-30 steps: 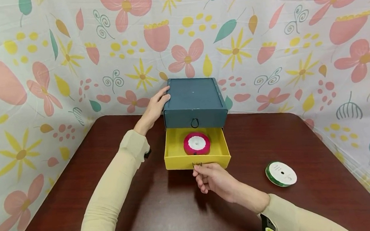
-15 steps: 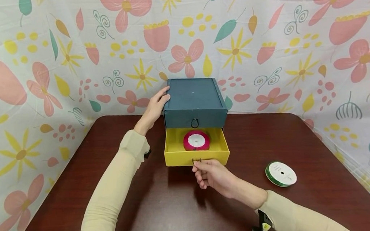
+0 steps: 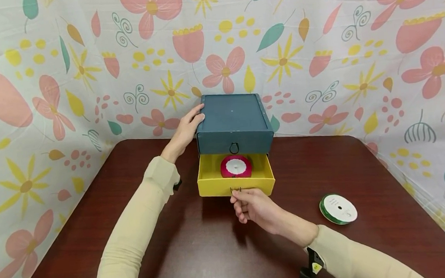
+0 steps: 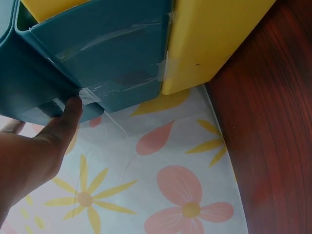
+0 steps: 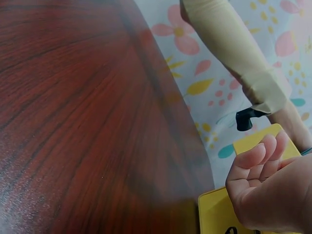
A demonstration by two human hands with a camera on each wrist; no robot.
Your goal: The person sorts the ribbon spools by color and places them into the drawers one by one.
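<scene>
Pinching the lower handle (image 3: 231,190), right fingers (image 5: 252,158) partly hide it; left fingers (image 3: 195,111) touch the cabinet (image 3: 232,116).

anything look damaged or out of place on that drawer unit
Nothing looks spilled or askew, but the left wrist view shows what looks like clear tape along seams on the side of the drawer unit. It resembles a makeshift repair, though no actual break is visible.

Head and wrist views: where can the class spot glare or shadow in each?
Head: pale glare on the near table, soft shadow below the drawer; left wrist: the left hand looks dim, tape on the box shines; right wrist: whitish glare on the table, lower left.
</scene>
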